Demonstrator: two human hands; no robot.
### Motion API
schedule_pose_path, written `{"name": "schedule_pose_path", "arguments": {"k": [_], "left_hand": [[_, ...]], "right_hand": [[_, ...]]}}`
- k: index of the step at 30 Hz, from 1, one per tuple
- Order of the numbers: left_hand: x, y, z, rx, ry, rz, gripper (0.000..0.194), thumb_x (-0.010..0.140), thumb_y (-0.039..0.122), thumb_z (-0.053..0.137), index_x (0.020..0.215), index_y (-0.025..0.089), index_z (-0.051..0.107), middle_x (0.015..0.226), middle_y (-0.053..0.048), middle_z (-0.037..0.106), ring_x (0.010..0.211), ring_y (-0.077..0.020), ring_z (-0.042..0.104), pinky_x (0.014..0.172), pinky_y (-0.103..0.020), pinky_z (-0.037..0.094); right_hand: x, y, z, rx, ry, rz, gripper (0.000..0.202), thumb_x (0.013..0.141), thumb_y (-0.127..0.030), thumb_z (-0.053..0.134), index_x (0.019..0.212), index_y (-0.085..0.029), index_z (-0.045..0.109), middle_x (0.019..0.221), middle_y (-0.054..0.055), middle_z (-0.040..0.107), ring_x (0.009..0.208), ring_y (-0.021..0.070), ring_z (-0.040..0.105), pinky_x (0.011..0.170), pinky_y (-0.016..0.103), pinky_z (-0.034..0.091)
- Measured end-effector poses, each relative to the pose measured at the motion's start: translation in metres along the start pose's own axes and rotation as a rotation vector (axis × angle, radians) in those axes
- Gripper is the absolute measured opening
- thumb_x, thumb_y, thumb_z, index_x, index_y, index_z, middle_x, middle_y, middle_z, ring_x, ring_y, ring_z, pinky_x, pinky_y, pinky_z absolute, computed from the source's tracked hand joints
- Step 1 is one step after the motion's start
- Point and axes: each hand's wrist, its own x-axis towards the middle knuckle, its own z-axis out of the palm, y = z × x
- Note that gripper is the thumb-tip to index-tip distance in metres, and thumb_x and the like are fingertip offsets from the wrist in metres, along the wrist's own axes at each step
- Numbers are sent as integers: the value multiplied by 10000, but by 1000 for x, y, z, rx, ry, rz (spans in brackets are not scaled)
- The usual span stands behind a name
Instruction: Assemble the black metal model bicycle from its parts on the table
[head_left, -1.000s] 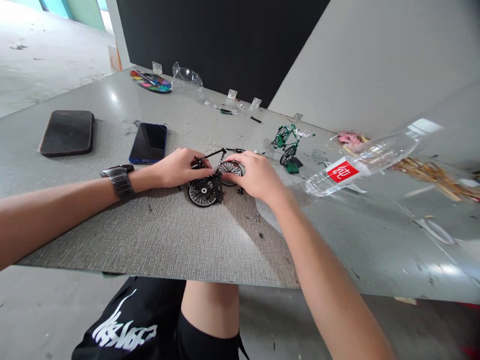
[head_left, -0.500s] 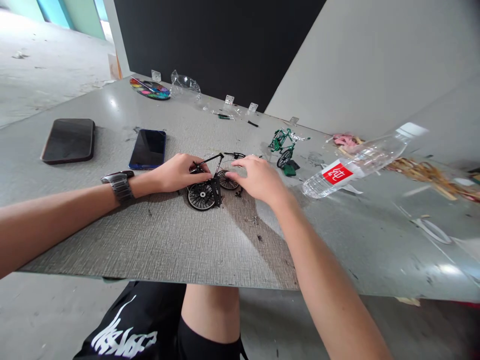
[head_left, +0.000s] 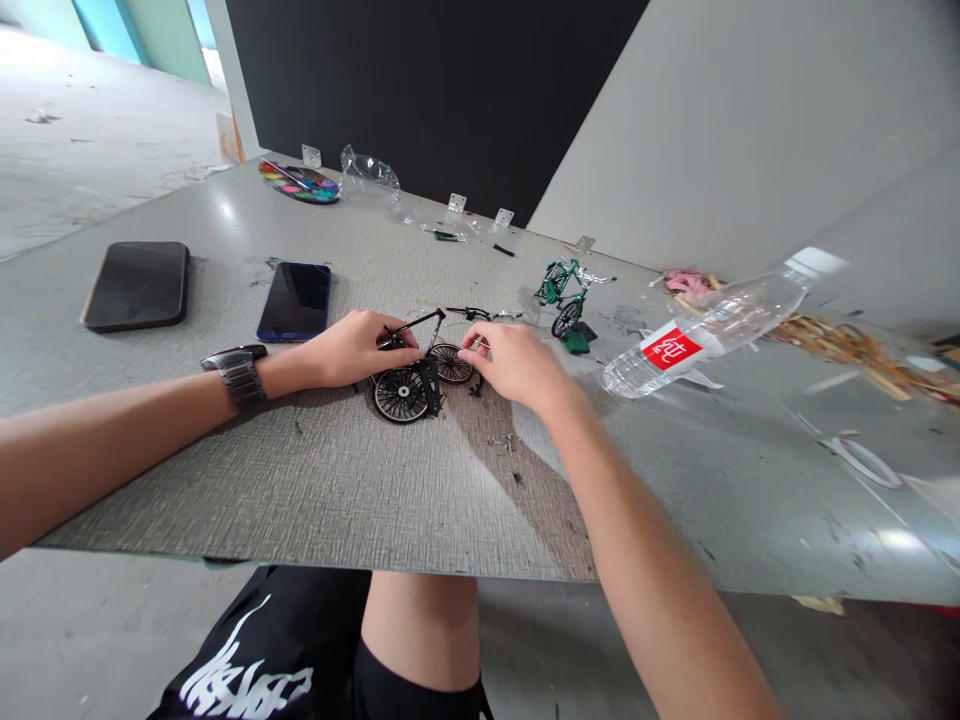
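Note:
A black model bicycle [head_left: 426, 385], partly assembled, stands at the middle of the table. My left hand [head_left: 358, 348], with a watch on its wrist, is closed on its frame above the spoked rear wheel [head_left: 403, 392]. My right hand [head_left: 517, 362] is pinched at the right edge of a second spoked wheel [head_left: 448, 366]. A thin pale sliver shows at its fingers, too small to name. Behind that hand lies a black and silver handlebar piece [head_left: 469, 311]. Whether the second wheel is joined to the frame I cannot tell.
A green model bicycle [head_left: 566, 290] stands to the right, near a clear water bottle [head_left: 675, 345] lying on its side. Two phones, one black [head_left: 139, 284] and one blue-edged [head_left: 295, 300], lie left. A paint palette [head_left: 300, 182] and clear plastic packaging [head_left: 370, 175] are at the back.
My right hand has come down slightly, and its thumb and fingers have closed together beside the second wheel, uncovering more of the handlebar piece. My left hand stays on the frame.

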Motion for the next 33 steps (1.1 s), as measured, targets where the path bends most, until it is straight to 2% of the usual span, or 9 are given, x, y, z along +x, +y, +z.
{"name": "schedule_pose_path", "arguments": {"k": [10,22,28,33], "left_hand": [[0,2,0,5,0,-19,370,875,470,566,942,144,728,822,-50,723,694,-150,596,628,-262,421],[0,4,-1,15,0,-26,359,875,458,570,949,144,729,818,-48,724,708,-152,600,634,-264,416],[0,3,-1,-16,-3,-21,353,875,453,578,949,141,727,835,-54,733,735,-159,622,651,-266,427],[0,1,0,-3,4,-19,360,874,462,583,947,142,731,803,-37,718,691,-138,584,630,-258,404]], "right_hand": [[-1,-1,0,0,6,-2,106,933,-287,531,912,-239,623,947,48,708,839,213,619,612,325,388],[0,-3,0,4,34,5,130,919,-290,509,913,-244,630,950,48,717,826,213,620,598,329,380],[0,-2,1,29,9,-27,135,916,-293,540,974,-251,654,937,37,717,821,205,627,626,337,405],[-2,-4,2,58,-18,-38,152,922,-342,564,994,-245,657,893,37,703,772,185,618,617,320,404]]}}
